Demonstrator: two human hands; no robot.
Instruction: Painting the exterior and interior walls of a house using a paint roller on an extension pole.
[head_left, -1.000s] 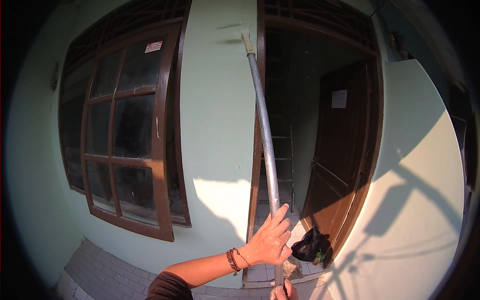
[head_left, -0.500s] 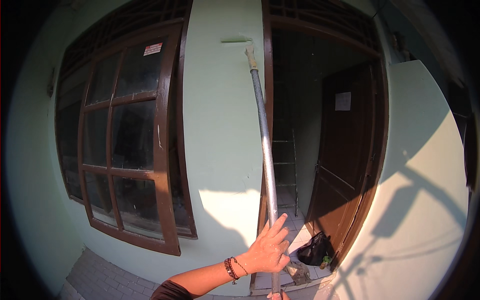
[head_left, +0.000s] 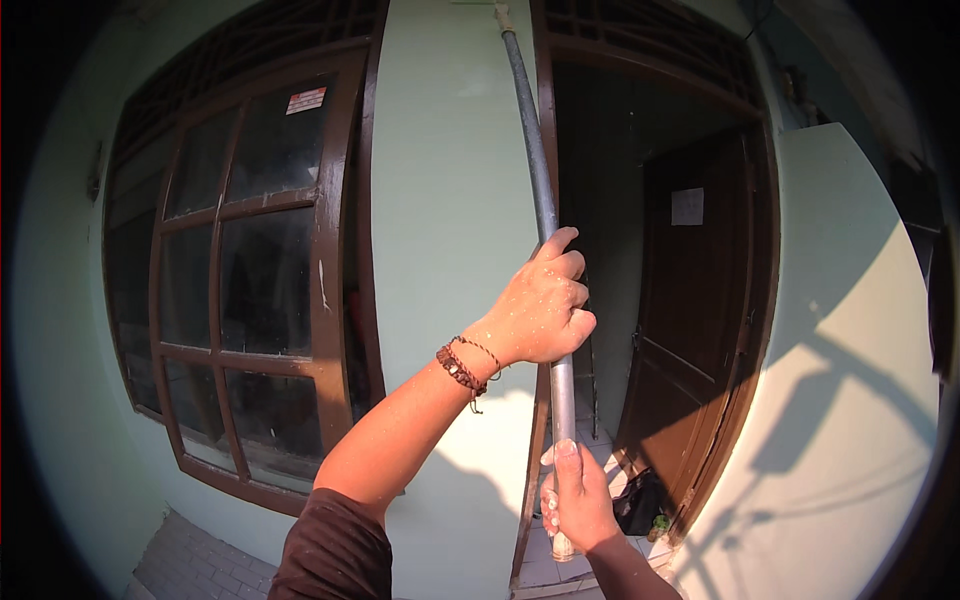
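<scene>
A paint roller on a long grey metal pole (head_left: 535, 140) rises in front of a pale green wall (head_left: 440, 220). Its whitish handle (head_left: 503, 17) and a sliver of the roller show at the top edge; the rest is cut off. My left hand (head_left: 540, 308), speckled with pale paint and with braided bracelets at the wrist, is closed around the middle of the pole. Lower down, my right hand (head_left: 585, 500) grips it just above the bottom end, thumb along the shaft.
A brown-framed window (head_left: 265, 280) stands swung out on the left. Right of the pole is a doorway with an open brown door (head_left: 695, 290), a black bag (head_left: 640, 500) on the tiled floor and a ladder partly hidden inside. A low pale wall (head_left: 850, 350) bounds the right side.
Both hands have moved up with the pole, raising the roller along the wall to the top edge of the view. My right hand has come fully into sight.
</scene>
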